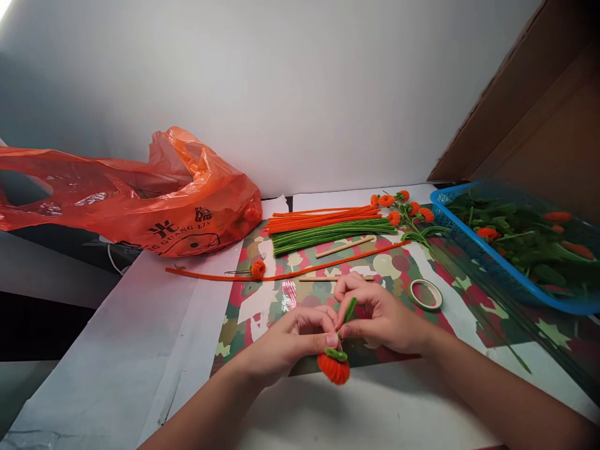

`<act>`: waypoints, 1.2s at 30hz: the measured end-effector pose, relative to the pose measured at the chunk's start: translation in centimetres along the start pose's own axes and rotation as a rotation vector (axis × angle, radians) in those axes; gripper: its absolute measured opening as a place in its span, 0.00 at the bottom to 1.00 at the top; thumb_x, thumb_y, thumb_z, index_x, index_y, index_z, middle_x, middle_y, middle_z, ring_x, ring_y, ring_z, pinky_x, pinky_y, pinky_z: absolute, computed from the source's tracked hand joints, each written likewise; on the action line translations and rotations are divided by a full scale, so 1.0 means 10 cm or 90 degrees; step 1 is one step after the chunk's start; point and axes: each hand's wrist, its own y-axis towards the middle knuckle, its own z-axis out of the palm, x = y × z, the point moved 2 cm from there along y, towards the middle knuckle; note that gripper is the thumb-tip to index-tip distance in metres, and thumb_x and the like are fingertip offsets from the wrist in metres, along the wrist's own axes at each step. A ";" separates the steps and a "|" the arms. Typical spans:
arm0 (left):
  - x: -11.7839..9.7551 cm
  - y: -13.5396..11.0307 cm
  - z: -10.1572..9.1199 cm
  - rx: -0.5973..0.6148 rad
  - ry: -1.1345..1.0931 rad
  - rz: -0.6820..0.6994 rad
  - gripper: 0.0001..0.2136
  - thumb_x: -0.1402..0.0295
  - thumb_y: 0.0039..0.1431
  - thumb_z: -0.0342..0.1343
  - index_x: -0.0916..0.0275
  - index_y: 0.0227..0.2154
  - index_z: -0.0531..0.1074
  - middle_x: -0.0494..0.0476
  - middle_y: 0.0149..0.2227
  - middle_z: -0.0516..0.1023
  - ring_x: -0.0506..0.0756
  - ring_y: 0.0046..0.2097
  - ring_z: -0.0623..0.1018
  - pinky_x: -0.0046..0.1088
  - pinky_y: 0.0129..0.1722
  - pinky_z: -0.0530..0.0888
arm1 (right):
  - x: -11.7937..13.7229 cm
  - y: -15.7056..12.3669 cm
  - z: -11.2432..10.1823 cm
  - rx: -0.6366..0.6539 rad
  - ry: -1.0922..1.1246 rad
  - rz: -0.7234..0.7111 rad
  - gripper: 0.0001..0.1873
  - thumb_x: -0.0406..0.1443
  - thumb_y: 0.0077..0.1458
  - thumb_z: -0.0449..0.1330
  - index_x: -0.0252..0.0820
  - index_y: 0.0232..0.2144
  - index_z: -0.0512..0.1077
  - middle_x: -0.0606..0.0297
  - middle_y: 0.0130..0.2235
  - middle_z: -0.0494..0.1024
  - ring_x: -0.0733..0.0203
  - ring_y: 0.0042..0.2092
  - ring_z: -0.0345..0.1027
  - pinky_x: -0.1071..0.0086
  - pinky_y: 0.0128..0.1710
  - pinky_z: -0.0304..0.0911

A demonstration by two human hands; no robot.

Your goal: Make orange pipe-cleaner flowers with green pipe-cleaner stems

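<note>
An orange pipe-cleaner flower point(334, 369) hangs head down between my hands near the table's front edge, with a green pipe cleaner point(349, 310) wound at its base. My left hand point(304, 337) pinches the flower's stem just above the bloom. The fingers of my right hand point(370, 310) are closed on the green pipe cleaner, whose free end sticks up. Beyond my hands lie two thin wooden sticks point(344, 247) and a long orange pipe cleaner point(309, 269). A small orange flower point(257, 269) with a wire stem rests to the left.
Bundles of orange pipe cleaners point(323, 217) and green pipe cleaners point(328, 237) lie at the back. A finished flower spray point(412, 215) is beside them. Right stand a tape roll point(425, 294) and a blue basket point(497, 261) of flowers and leaves. An orange plastic bag point(197, 206) sits left.
</note>
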 end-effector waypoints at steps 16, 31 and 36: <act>-0.04 -0.03 -0.02 -0.324 0.789 0.444 0.04 0.73 0.54 0.59 0.59 0.26 0.73 0.51 0.32 0.78 0.56 0.41 0.75 0.38 0.45 0.66 | 0.22 -0.03 0.09 -0.084 -0.418 0.036 0.07 0.31 0.57 0.58 0.41 0.27 0.66 0.64 0.38 0.70 0.56 0.42 0.57 0.57 0.44 0.53; 0.03 0.02 -0.04 0.025 -0.007 -0.045 0.10 0.62 0.48 0.65 0.64 0.21 0.75 0.51 0.26 0.70 0.49 0.29 0.69 0.25 0.32 0.68 | 0.26 -0.05 -0.08 0.020 -0.170 -0.113 0.04 0.32 0.57 0.60 0.43 0.29 0.71 0.67 0.30 0.72 0.59 0.42 0.62 0.60 0.50 0.55; -0.09 0.00 -0.07 -0.169 0.300 0.169 0.07 0.65 0.56 0.58 0.61 0.26 0.76 0.56 0.32 0.76 0.55 0.37 0.74 0.32 0.39 0.71 | 0.22 -0.04 -0.08 -0.008 -0.245 -0.060 0.05 0.31 0.58 0.58 0.43 0.30 0.70 0.67 0.30 0.72 0.59 0.39 0.60 0.58 0.47 0.54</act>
